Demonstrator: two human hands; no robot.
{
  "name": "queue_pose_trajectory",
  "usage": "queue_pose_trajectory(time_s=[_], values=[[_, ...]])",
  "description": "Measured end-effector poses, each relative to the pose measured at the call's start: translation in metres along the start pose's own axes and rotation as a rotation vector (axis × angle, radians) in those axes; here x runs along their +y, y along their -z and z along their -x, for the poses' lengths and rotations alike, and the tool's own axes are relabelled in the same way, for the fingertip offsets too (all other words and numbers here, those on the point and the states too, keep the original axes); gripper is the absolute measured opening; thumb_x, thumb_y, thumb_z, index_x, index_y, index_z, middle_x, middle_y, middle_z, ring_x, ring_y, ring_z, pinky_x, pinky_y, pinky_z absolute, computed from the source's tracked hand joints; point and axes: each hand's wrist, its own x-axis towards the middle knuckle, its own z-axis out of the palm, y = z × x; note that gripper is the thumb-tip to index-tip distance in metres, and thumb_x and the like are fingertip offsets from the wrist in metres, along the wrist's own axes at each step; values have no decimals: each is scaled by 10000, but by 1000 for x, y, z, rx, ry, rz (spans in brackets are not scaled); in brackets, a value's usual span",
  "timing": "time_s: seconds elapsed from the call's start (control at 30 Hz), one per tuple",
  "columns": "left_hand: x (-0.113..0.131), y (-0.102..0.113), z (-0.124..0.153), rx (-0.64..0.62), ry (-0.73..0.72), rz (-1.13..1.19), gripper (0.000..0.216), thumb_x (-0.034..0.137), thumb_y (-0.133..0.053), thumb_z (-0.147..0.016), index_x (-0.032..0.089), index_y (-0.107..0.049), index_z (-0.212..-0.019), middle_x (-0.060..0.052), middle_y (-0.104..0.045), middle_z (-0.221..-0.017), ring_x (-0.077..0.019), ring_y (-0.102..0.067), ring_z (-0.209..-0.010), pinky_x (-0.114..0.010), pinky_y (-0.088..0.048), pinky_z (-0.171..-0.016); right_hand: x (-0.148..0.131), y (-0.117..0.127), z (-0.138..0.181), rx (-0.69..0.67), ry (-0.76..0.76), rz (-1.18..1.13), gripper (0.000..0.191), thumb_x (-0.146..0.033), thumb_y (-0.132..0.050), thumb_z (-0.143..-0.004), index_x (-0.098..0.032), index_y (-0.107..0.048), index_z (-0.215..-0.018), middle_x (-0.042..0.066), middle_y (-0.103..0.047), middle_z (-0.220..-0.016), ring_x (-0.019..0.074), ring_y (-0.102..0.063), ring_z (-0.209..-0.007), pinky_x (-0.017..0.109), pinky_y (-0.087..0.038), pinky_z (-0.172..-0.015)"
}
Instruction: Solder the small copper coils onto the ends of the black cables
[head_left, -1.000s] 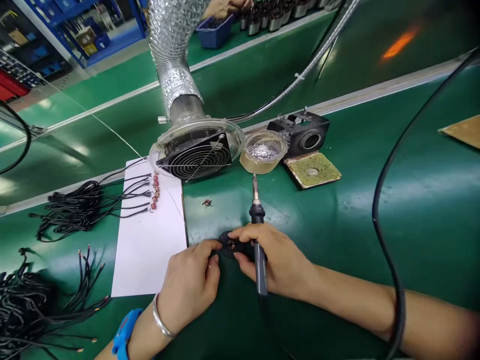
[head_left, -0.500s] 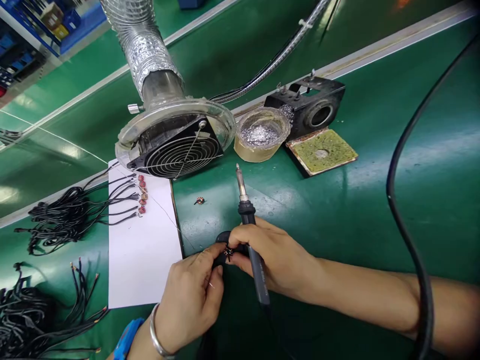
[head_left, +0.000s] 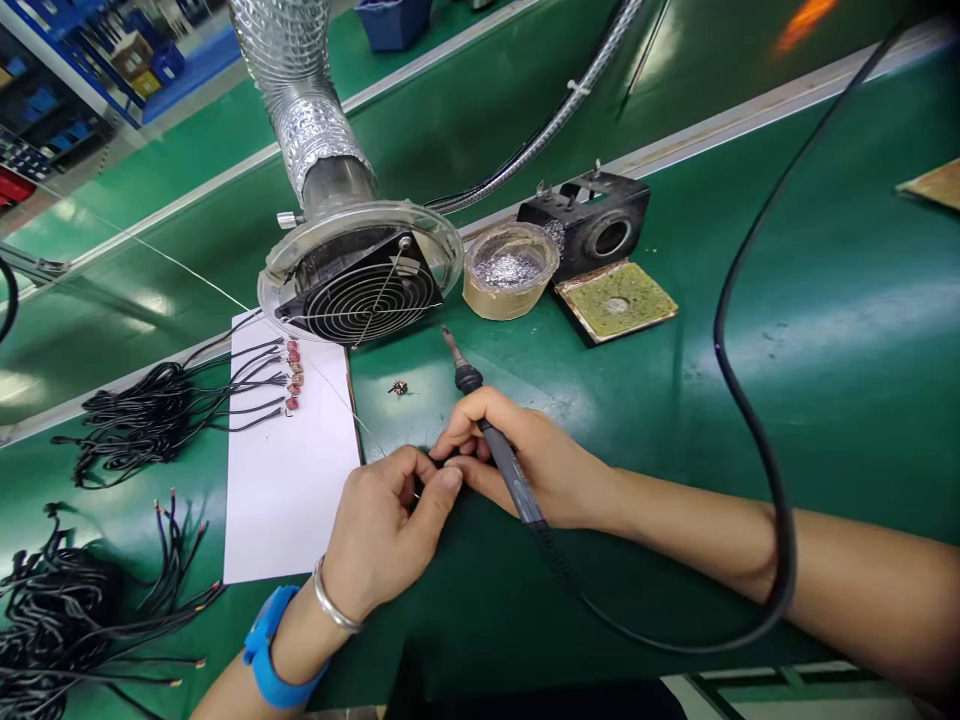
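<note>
On a green desk (head_left: 675, 420), below a fan duct (head_left: 360, 290) at its far edge and beside a white sheet (head_left: 292, 480), the right hand (head_left: 551, 465) grips a soldering iron (head_left: 517, 488) pen-style near the front edge, tip toward the fan. The left hand (head_left: 382, 530) is curled closed against it, contents hidden. A small coil (head_left: 398, 387) lies just beyond.

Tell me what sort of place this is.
Most likely a soldering station on an electronics assembly line. The right hand holds a soldering iron over a green bench. A ducted extractor fan sits just behind it, with an iron stand and sponge further right. Bundles of black wire leads lie nearby.
</note>
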Motion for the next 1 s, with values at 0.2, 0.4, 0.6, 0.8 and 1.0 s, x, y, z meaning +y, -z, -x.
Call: queue_pose_trajectory(time_s=[0.2,0.4,0.6,0.8,1.0], values=[[-9,-2,-2,36,8,35,246,344,-479,-920,194,-570,-747,69,-400,-515,-91,-343,-465,-219,-250,-464,-2,4,-3,46,133,214,221,-97,-576,-825,-223,-478,-979,-19,-627,-811,135,-591,-753,266,-492,-696],[-17,1,1,46,14,97,234,333,-483,-919,187,-561,-753,76,-378,-523,-88,-332,-475,-217,-256,-467,-7,7,-2,-8,473,647,255,-103,-472,-856,-234,-560,-1057,-22,-554,-652,175,-419,-630,308,-389,-609],[-13,1,7,72,-5,13,269,374,-473,-928,194,-555,-747,74,-377,-519,-93,-345,-473,-226,-260,-476,-15,12,4,-31,563,834,348,-116,-457,-874,-241,-535,-1189,4,-592,-698,206,-459,-665,336,-356,-602],[-6,0,16,67,-14,-96,174,313,-529,-870,204,-589,-748,85,-341,-460,-90,-328,-408,-235,-229,-442,-10,12,13,-56,559,735,319,-131,-453,-866,-217,-511,-1168,-11,-562,-646,195,-460,-619,315,-355,-575],[0,-8,16,130,-81,-190,190,377,-589,-838,201,-625,-774,77,-368,-468,-96,-359,-423,-231,-262,-462,-4,11,13,-70,515,711,260,-170,-480,-875,-199,-521,-1130,-3,-580,-682,188,-470,-664,296,-365,-595]])
